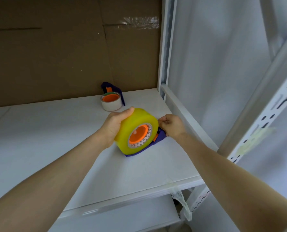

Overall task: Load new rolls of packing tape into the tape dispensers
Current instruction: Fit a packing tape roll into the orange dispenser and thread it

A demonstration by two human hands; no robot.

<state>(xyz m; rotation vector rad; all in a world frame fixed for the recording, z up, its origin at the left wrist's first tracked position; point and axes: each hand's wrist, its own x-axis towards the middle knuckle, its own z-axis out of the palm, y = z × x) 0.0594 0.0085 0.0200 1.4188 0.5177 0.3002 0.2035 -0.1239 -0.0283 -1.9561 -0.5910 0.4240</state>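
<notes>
A thick yellow tape roll [136, 124] sits on the orange hub of a purple dispenser [160, 137] that rests on the white shelf [55, 139]. My left hand [116, 124] wraps around the roll's left side, thumb on top. My right hand [171, 125] pinches at the roll's right edge, just above the dispenser's purple front end; what its fingertips hold is too small to tell. Behind them, a second purple dispenser [113, 92] carries a thin, nearly clear roll [110, 102] on an orange hub.
Brown cardboard [64, 52] lines the back of the shelf. A white metal upright [166, 47] and a slotted post [263, 118] stand at the right. A lower shelf [131, 213] shows below the front edge, with a scrap of clear tape [181, 200] hanging there.
</notes>
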